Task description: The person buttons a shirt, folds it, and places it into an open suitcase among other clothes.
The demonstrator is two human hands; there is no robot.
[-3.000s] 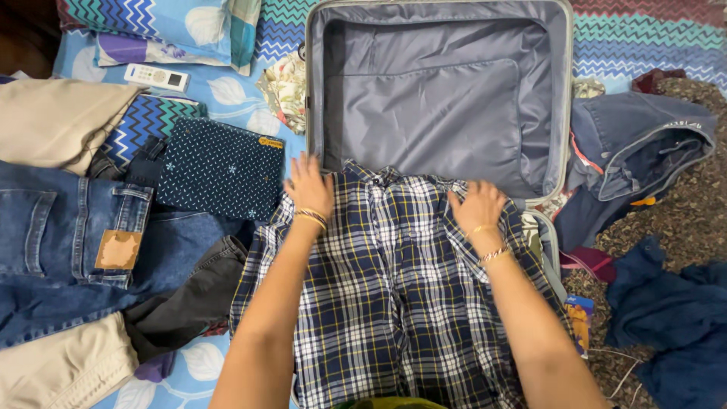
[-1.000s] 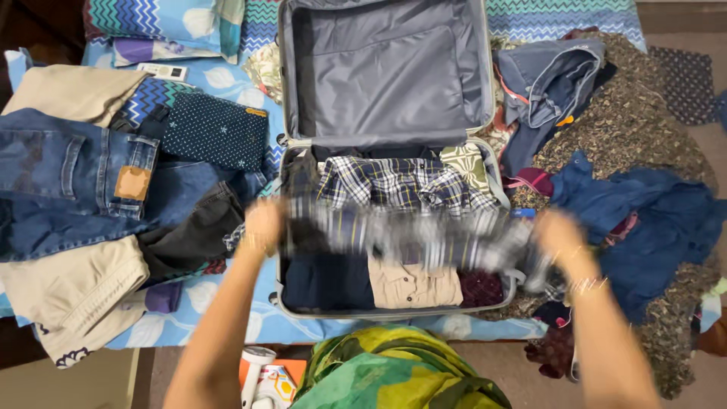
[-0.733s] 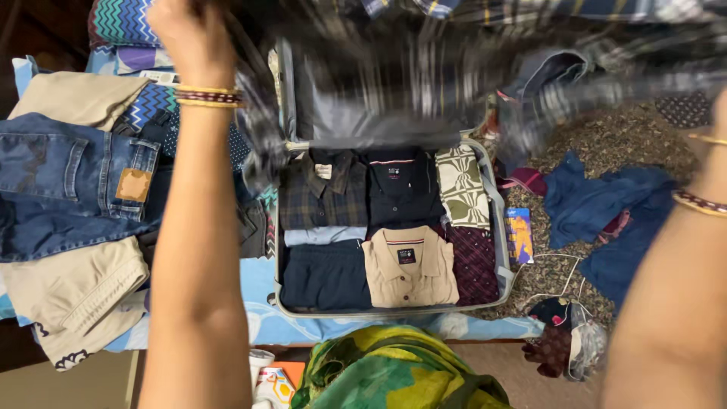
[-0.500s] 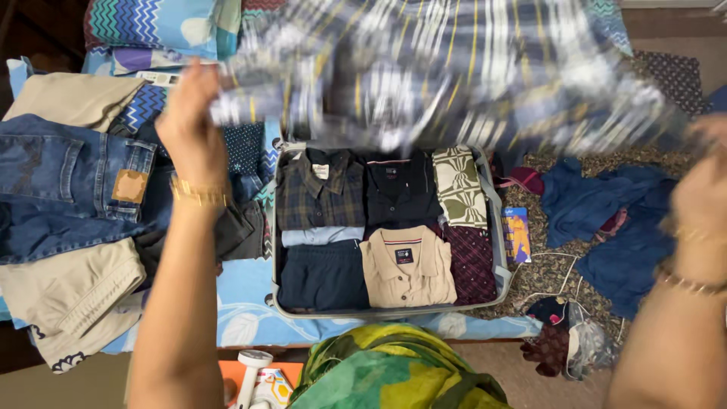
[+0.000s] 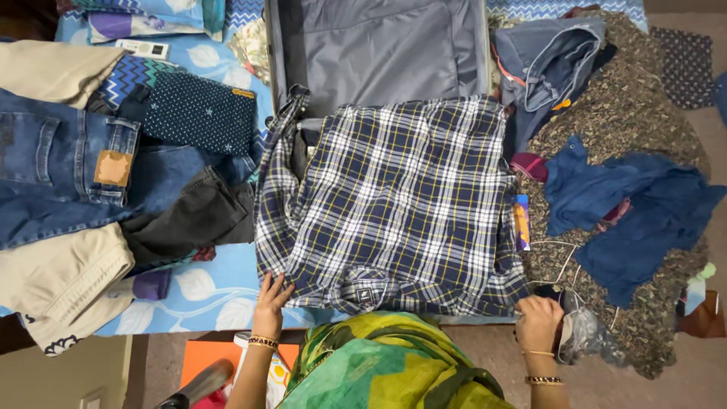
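shirt now down flat over suitcase | left hand fingers spread on bed-edge corner — right hand pinching hem | jeans left

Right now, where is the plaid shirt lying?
In the head view the plaid shirt lies spread flat at centre over the open suitcase, jeans on its left, with the left hand and right hand at its near corners.

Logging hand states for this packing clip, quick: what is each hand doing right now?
Left hand: fingers on the lower left corner of the plaid shirt; a firm grip cannot be told.
Right hand: closed on the shirt's lower right corner.
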